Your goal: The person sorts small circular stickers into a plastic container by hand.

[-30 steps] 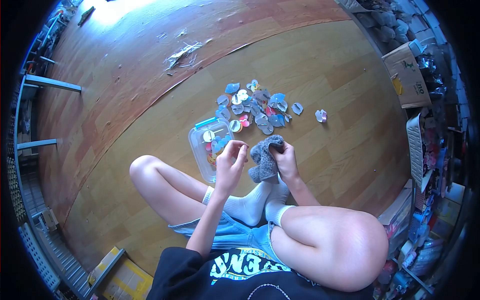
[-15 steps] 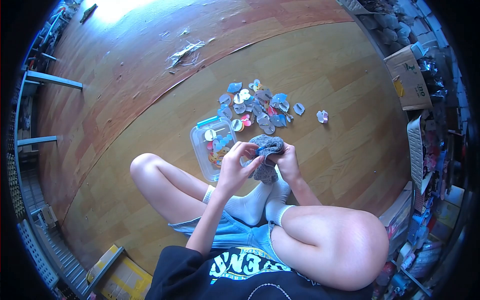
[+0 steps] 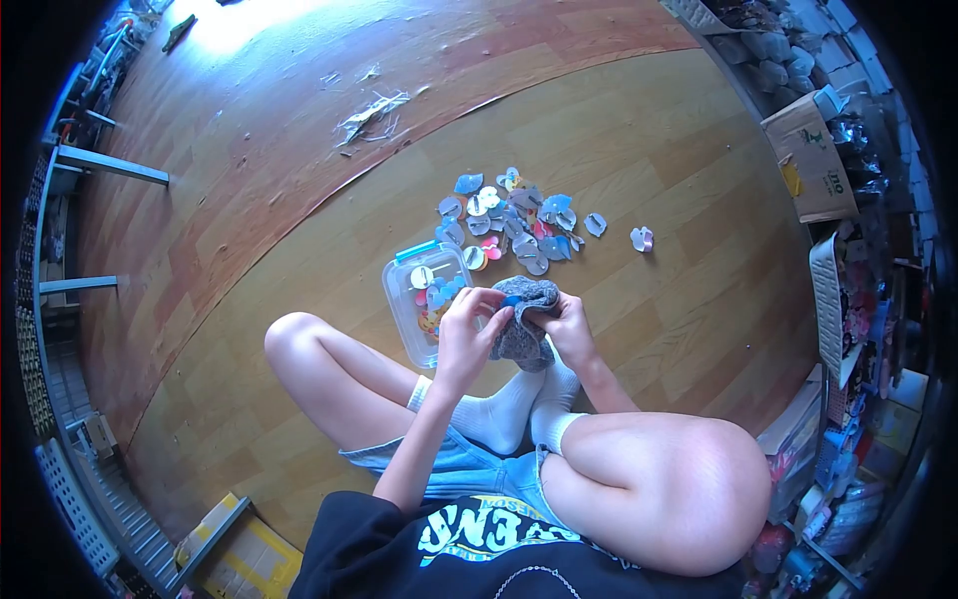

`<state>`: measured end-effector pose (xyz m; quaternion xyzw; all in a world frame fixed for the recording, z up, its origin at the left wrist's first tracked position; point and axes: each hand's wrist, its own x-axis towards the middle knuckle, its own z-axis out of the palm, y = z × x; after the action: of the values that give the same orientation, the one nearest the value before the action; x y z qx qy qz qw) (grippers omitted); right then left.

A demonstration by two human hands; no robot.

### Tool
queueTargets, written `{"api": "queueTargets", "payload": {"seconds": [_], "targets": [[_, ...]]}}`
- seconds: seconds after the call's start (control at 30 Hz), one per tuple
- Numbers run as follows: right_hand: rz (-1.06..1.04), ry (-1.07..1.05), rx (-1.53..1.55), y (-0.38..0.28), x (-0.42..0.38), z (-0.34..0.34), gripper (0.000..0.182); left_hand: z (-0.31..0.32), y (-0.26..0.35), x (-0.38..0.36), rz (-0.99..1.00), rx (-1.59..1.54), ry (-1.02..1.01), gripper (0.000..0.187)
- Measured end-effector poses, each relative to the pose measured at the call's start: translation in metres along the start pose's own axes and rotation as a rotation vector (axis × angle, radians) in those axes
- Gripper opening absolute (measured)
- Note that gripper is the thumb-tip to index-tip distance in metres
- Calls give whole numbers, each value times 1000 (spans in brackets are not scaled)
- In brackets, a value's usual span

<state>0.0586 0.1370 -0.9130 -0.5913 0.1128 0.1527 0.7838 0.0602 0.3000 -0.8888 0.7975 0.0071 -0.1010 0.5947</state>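
On the far left, a metal rack (image 3: 112, 164) is jutting two bars out over the floor, and below it a taped cardboard box (image 3: 261, 564) is sitting near the person's black sleeve. Farther up the floor, pale torn scraps (image 3: 372, 120) are lying in a loose heap. A clear container (image 3: 396, 309) with a blue clasp is standing just beyond the crossed legs, holding colourful flat pieces; the left hand (image 3: 471, 329) is partly covering its near right side. That hand is pinching a small blue piece (image 3: 511, 300) at the edge of a grey knitted item (image 3: 522, 341), which is hanging between the two hands above the white socks (image 3: 494, 414) and is partly hiding them. Beyond it, a pile of flat pieces (image 3: 524, 218) is spreading over the bare boards. The right hand (image 3: 566, 327) is gripping the knit's other side. Farther right, one lone piece (image 3: 642, 240) is lying well apart from the pile, and a brown carton (image 3: 810, 165) is leaning among crowded goods above a pale quilted panel (image 3: 828, 299).
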Motion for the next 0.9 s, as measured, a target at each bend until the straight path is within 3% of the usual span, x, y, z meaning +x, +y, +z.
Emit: {"api": "queueTargets", "payload": {"seconds": [0.17, 0.33, 0.43, 0.57, 0.63, 0.67, 0.73, 0.8, 0.9], "targets": [[5, -42, 27, 0, -2, 2, 18, 0, 4, 0, 51, 49, 126, 15], [50, 51, 217, 13, 3, 3, 18, 1, 7, -7, -133, -343, 316, 11], [34, 142, 344, 16, 6, -14, 15, -22, -6, -6, -174, -379, 430, 11], [90, 205, 509, 20, 2, -25, 19, -53, -47, -2, -166, -147, 367, 13], [104, 208, 537, 20, 1, -28, 20, -57, -66, 2, 48, 313, 309, 16], [120, 209, 560, 20, 0, -31, 22, -55, -68, 3, 50, 311, 305, 16], [96, 223, 559, 18, -1, -37, 24, -52, -51, 9, 74, 798, 252, 16], [65, 228, 559, 14, 3, -43, 26, -38, -30, 25, 50, 661, 343, 17], [46, 167, 614, 7, 3, -50, 31, -19, -14, 63, 365, 833, 370, 22]]}}
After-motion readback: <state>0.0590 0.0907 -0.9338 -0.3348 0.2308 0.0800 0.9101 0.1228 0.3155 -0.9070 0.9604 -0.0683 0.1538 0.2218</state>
